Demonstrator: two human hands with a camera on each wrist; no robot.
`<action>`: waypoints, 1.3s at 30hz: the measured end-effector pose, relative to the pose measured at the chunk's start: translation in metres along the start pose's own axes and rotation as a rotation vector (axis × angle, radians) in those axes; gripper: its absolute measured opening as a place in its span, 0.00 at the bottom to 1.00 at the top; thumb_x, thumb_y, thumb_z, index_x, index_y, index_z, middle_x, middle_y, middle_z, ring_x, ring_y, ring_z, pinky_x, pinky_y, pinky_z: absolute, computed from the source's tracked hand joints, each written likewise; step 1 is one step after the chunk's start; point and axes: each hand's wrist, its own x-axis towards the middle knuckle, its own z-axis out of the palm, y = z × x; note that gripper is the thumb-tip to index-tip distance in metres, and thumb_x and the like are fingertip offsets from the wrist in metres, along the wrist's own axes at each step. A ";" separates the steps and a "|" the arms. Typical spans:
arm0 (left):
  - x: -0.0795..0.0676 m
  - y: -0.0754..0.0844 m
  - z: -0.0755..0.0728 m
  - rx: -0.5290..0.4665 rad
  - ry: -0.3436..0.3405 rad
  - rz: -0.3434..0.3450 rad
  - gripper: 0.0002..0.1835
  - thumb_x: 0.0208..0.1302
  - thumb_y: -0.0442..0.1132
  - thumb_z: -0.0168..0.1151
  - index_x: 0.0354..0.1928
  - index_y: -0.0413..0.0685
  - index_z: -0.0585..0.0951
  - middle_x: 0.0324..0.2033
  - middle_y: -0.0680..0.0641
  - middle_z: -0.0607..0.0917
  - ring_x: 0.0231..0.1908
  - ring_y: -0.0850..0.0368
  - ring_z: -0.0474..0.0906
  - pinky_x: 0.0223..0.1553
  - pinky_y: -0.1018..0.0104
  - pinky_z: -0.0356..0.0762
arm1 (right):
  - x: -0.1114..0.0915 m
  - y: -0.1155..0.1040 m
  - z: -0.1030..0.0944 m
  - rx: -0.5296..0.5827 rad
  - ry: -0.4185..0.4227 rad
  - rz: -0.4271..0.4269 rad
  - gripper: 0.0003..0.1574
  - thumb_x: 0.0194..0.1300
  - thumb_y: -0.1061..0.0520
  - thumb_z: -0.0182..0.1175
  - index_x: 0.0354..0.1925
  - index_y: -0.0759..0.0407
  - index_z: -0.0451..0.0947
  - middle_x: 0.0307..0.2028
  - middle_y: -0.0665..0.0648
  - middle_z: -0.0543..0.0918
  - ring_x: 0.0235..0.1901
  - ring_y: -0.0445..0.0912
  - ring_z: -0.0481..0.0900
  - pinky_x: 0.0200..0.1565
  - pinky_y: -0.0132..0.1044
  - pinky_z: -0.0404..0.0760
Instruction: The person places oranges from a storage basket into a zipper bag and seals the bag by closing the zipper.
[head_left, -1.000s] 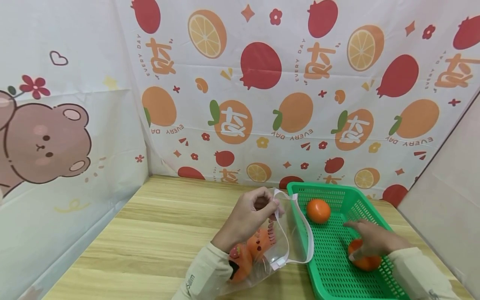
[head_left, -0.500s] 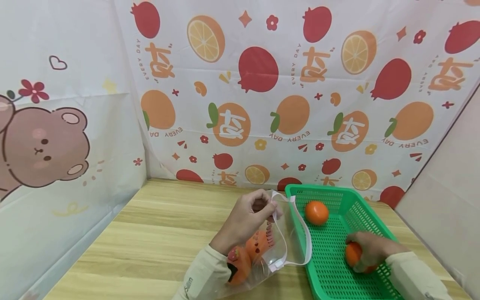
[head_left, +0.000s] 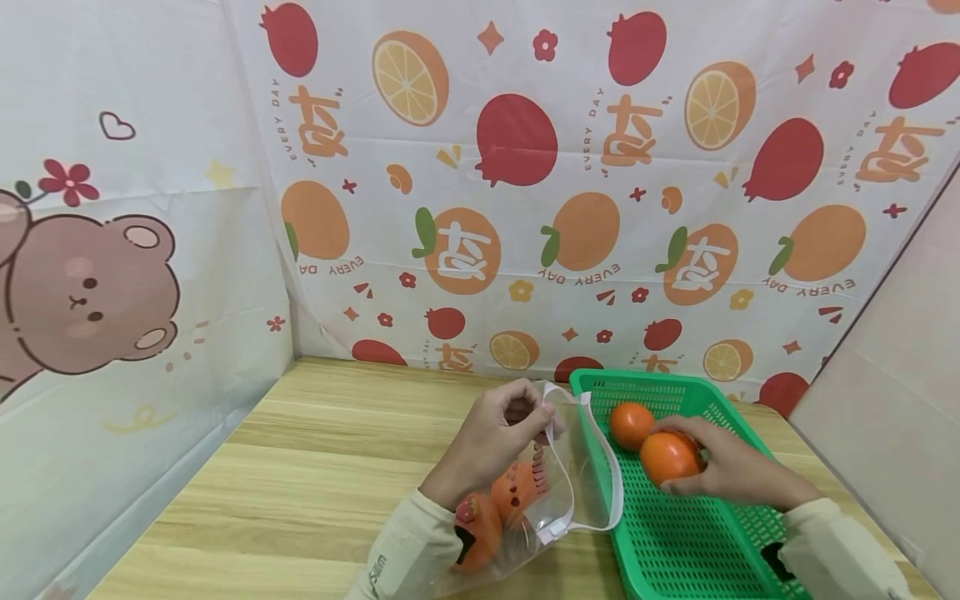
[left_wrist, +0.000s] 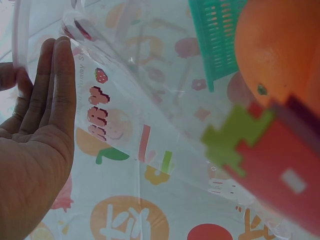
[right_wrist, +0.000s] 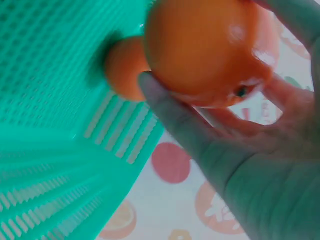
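My left hand [head_left: 491,437] pinches the white-edged mouth of a clear plastic bag [head_left: 617,487], which hangs open toward the basket. Two oranges [head_left: 480,529] show through the bag's printed plastic. In the left wrist view the left hand [left_wrist: 42,120] has its fingers along the bag's edge, and one orange [left_wrist: 280,55] looms at right. My right hand [head_left: 738,467] grips another orange [head_left: 670,458], raised over the green basket [head_left: 663,542]. Thumb and fingers wrap this orange [right_wrist: 210,55] in the right wrist view. One more orange [head_left: 631,425] lies at the basket's far left.
The basket stands on a wood-grain table [head_left: 300,483], right beside the bag. A fruit-printed cloth [head_left: 525,225] covers the wall behind. At the left hangs a bear-printed cloth [head_left: 97,292].
My right hand reached down to the orange at the basket's right, took hold of it, and lifted it leftward and away from there. The left hand and bag have stayed put.
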 end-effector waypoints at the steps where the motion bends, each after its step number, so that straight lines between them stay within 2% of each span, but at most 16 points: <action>1: 0.000 0.000 0.000 0.000 0.000 0.001 0.08 0.75 0.33 0.57 0.34 0.40 0.76 0.32 0.44 0.88 0.32 0.56 0.84 0.39 0.61 0.85 | 0.001 -0.004 0.000 0.016 0.027 -0.011 0.40 0.55 0.48 0.77 0.62 0.54 0.72 0.54 0.59 0.76 0.46 0.53 0.75 0.38 0.38 0.81; 7: -0.001 0.000 0.000 0.003 -0.003 0.006 0.08 0.75 0.33 0.57 0.34 0.40 0.76 0.32 0.44 0.88 0.32 0.56 0.84 0.40 0.60 0.86 | 0.005 -0.024 0.002 0.173 0.137 -0.047 0.39 0.58 0.52 0.76 0.64 0.53 0.71 0.61 0.62 0.71 0.48 0.59 0.76 0.41 0.39 0.85; 10: -0.001 0.000 0.000 0.006 -0.001 0.009 0.08 0.75 0.33 0.57 0.34 0.40 0.76 0.32 0.44 0.88 0.32 0.56 0.84 0.40 0.59 0.86 | 0.008 -0.031 0.003 0.234 0.181 -0.068 0.38 0.59 0.55 0.75 0.65 0.49 0.72 0.62 0.59 0.71 0.50 0.60 0.76 0.43 0.40 0.85; 14: -0.001 0.000 0.001 0.005 -0.001 0.011 0.08 0.75 0.33 0.57 0.34 0.40 0.76 0.32 0.45 0.88 0.32 0.55 0.83 0.39 0.59 0.86 | 0.009 -0.040 0.003 0.289 0.201 -0.103 0.37 0.60 0.58 0.74 0.66 0.48 0.72 0.61 0.55 0.73 0.51 0.60 0.77 0.46 0.43 0.85; 19: -0.001 0.000 0.001 0.001 -0.003 0.014 0.09 0.75 0.34 0.57 0.34 0.40 0.76 0.32 0.45 0.87 0.32 0.54 0.83 0.39 0.59 0.86 | 0.010 -0.052 0.004 0.401 0.156 -0.160 0.38 0.62 0.63 0.71 0.68 0.54 0.70 0.62 0.58 0.74 0.52 0.57 0.79 0.47 0.46 0.86; 27: 0.000 0.000 0.002 0.008 -0.005 0.020 0.08 0.75 0.32 0.57 0.34 0.40 0.76 0.32 0.45 0.88 0.31 0.53 0.83 0.39 0.58 0.86 | 0.014 -0.066 0.012 0.581 0.036 -0.255 0.39 0.61 0.70 0.68 0.68 0.60 0.67 0.64 0.62 0.72 0.55 0.56 0.80 0.50 0.48 0.84; 34: -0.001 0.001 0.001 0.027 0.004 0.007 0.07 0.75 0.33 0.57 0.35 0.41 0.76 0.32 0.47 0.88 0.33 0.56 0.84 0.39 0.58 0.86 | 0.020 -0.070 0.020 0.548 -0.015 -0.309 0.41 0.60 0.69 0.70 0.69 0.63 0.67 0.64 0.64 0.73 0.57 0.54 0.79 0.53 0.46 0.83; 39: -0.002 0.001 0.001 0.041 0.003 0.008 0.07 0.75 0.34 0.57 0.36 0.41 0.77 0.31 0.47 0.88 0.32 0.51 0.85 0.39 0.58 0.86 | 0.022 -0.069 0.026 0.484 -0.014 -0.326 0.42 0.58 0.68 0.72 0.68 0.62 0.67 0.63 0.65 0.74 0.56 0.51 0.80 0.52 0.43 0.84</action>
